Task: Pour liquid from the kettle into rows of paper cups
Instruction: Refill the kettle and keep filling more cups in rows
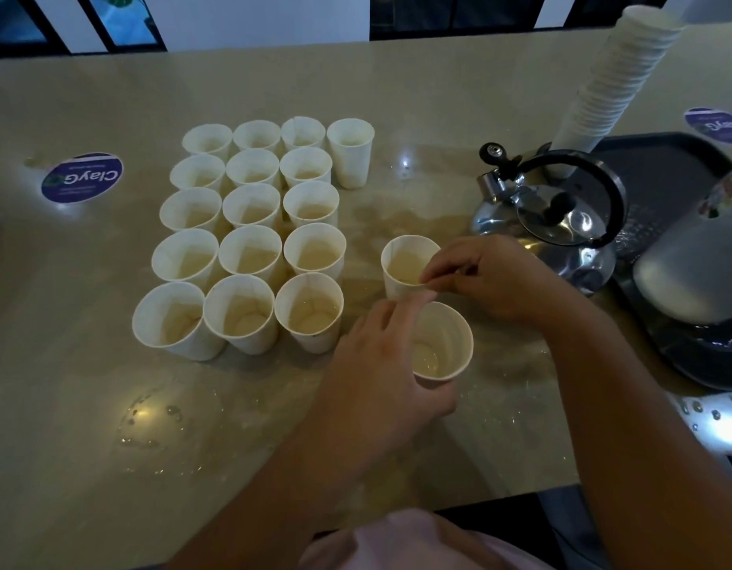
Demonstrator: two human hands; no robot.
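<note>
Several white paper cups (249, 236) stand in rows on the beige table (89, 405), with one more cup (350, 152) at the far right end of the back row. My left hand (381, 364) grips a paper cup (442, 343) near the table's front. My right hand (487, 277) pinches the rim of another cup (405, 261) just behind it. The shiny steel kettle (549, 216) with a black handle stands to the right, untouched.
A tall stack of paper cups (615, 80) leans on a dark tray (664, 178) at the right. A grey appliance (693, 273) sits on the tray's near side. Round blue stickers (82, 177) lie on the table. Water drops (150, 417) glisten near the front.
</note>
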